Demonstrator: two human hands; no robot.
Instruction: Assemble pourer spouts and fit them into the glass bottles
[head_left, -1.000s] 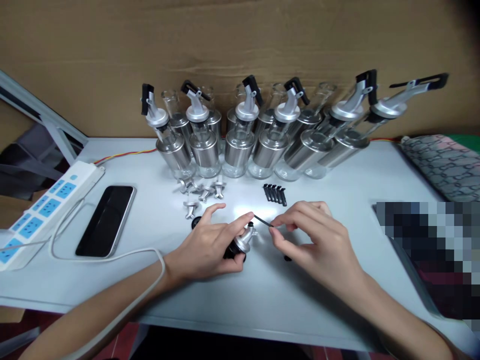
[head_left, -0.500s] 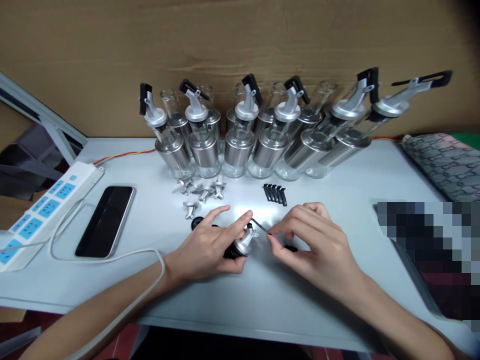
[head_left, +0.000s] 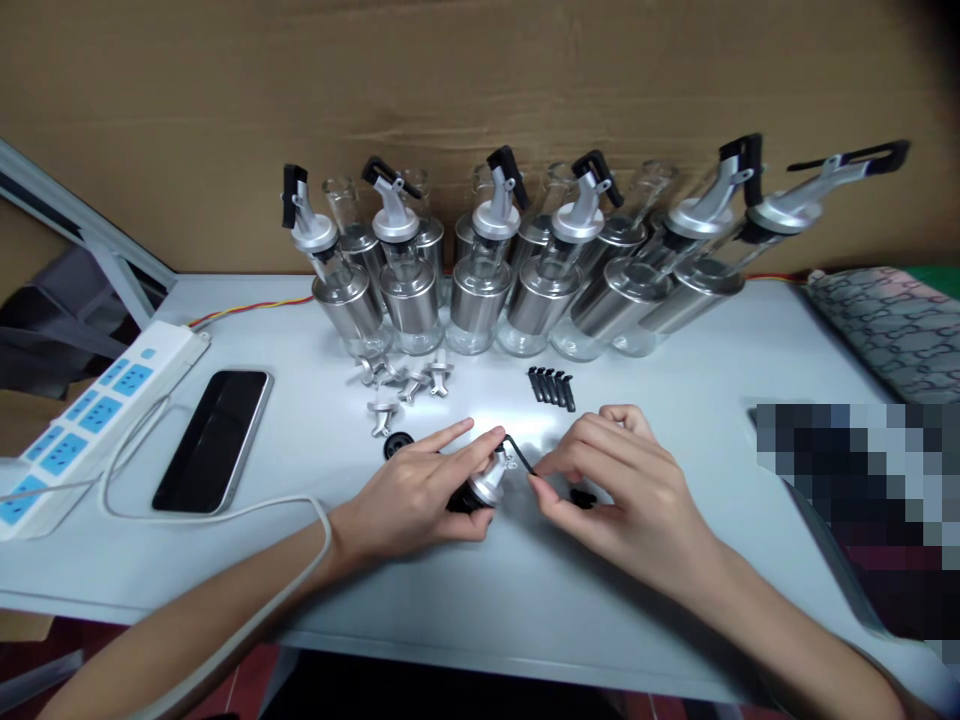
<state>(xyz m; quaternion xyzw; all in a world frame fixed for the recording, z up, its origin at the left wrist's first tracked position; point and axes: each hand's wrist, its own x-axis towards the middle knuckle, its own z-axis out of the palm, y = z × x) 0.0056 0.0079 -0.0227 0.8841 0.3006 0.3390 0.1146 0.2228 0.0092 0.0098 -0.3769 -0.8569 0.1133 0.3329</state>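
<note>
My left hand is closed around a silver pourer spout with a black base, held just above the white table. My right hand pinches a thin black lever piece whose far end meets the top of the spout. A small black part lies under my right fingers. Several loose silver spouts lie behind my left hand, with a black ring near them. A row of black lever pieces lies behind my right hand.
Several glass and steel oil bottles, some fitted with pourers, stand along the cardboard wall at the back. A black phone, a white power strip with blue sockets and a white cable are at the left. A patterned pouch lies far right.
My right hand has moved left, bringing the black lever piece up against the top of the spout. The left hand has kept its hold, its forefinger lowered slightly.
</note>
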